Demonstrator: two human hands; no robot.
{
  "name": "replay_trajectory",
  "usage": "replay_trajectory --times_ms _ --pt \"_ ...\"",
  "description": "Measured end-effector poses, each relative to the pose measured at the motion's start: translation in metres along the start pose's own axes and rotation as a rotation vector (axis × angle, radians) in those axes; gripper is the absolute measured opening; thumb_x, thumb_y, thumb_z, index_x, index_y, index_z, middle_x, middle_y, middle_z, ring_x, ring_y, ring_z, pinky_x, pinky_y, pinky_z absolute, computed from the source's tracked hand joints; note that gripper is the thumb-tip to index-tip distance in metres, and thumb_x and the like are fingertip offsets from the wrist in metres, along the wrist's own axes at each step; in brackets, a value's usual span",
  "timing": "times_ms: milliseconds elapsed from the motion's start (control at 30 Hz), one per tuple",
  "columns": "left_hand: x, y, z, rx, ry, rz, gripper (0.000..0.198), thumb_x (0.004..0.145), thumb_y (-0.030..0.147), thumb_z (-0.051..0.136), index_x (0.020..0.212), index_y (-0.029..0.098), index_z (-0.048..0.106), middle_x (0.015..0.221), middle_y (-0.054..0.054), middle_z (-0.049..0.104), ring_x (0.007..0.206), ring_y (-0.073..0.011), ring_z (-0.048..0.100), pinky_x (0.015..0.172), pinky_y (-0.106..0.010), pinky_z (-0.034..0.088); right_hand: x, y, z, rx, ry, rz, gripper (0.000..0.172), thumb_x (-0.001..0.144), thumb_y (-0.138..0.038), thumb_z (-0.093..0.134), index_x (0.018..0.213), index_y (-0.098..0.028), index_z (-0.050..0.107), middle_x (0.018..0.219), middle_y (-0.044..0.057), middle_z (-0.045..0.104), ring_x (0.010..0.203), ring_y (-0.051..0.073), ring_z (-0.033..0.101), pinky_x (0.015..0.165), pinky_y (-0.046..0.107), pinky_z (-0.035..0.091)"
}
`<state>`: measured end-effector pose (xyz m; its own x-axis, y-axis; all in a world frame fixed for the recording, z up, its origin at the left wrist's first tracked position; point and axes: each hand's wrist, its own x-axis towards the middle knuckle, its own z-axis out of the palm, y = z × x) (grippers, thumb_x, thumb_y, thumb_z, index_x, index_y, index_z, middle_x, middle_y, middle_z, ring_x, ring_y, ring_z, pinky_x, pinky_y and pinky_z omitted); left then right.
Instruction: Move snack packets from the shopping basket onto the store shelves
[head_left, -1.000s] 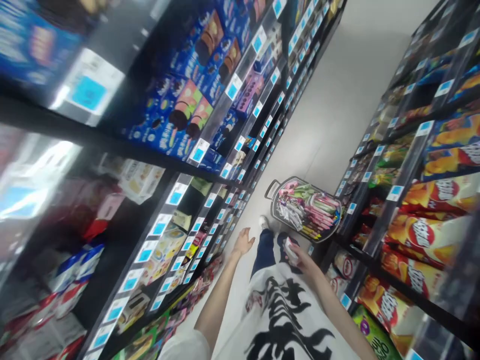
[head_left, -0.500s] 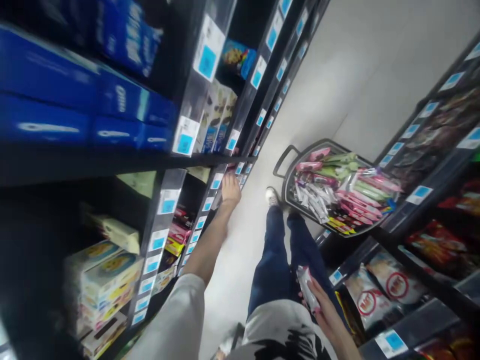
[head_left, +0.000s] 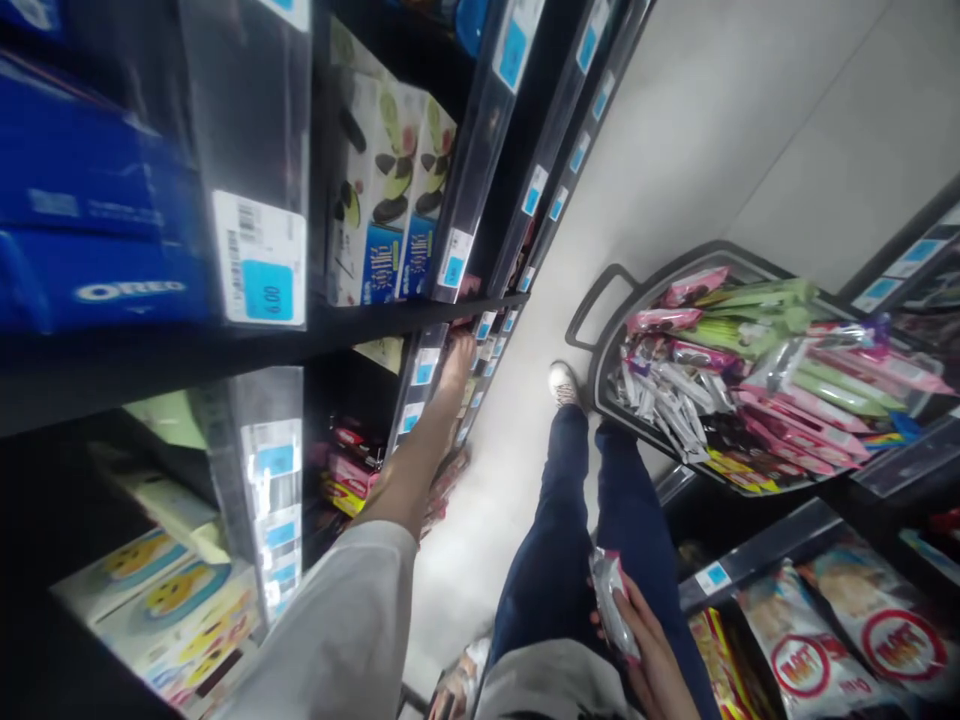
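My left hand [head_left: 456, 362] reaches forward to the front edge of a lower shelf [head_left: 420, 375] on the left, beside blue price tags. Its fingers lie against the shelf edge and are partly hidden, so I cannot see whether they grip anything. My right hand [head_left: 646, 640] hangs low by my thigh, fingers wrapped round a silvery snack packet with pink print [head_left: 611, 605]. A black shopping basket [head_left: 600, 345] stands on the floor ahead on the right, piled with pink, green and silver snack packets [head_left: 742, 375].
Black shelving runs along both sides of a narrow aisle. Blue Oreo boxes [head_left: 97, 250] and cookie boxes [head_left: 390, 190] fill the left shelves; bagged snacks [head_left: 847, 630] lie low on the right. My legs in blue jeans and a white shoe [head_left: 562, 385] stand on the pale tiled floor.
The view has swung down and closer to the left shelves. My left hand moved from mid-aisle onto the lower shelf edge. My right hand, still holding the packet, dropped beside my thigh.
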<state>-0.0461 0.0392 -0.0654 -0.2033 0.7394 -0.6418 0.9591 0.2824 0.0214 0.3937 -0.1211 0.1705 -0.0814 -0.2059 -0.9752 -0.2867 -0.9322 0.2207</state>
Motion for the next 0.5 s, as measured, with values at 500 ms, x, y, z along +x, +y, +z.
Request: replay_trajectory --times_ms 500 --pt "-0.025 -0.01 0.003 0.052 0.009 -0.032 0.06 0.094 0.008 0.017 0.148 0.004 0.044 0.158 -0.024 0.034 0.154 -0.0373 0.014 0.122 -0.064 0.011 0.007 -0.003 -0.003 -0.052 0.014 -0.017 0.074 0.066 -0.049 0.087 0.132 -0.026 0.063 0.111 0.005 0.076 0.082 0.024 0.073 0.071 0.033 0.057"
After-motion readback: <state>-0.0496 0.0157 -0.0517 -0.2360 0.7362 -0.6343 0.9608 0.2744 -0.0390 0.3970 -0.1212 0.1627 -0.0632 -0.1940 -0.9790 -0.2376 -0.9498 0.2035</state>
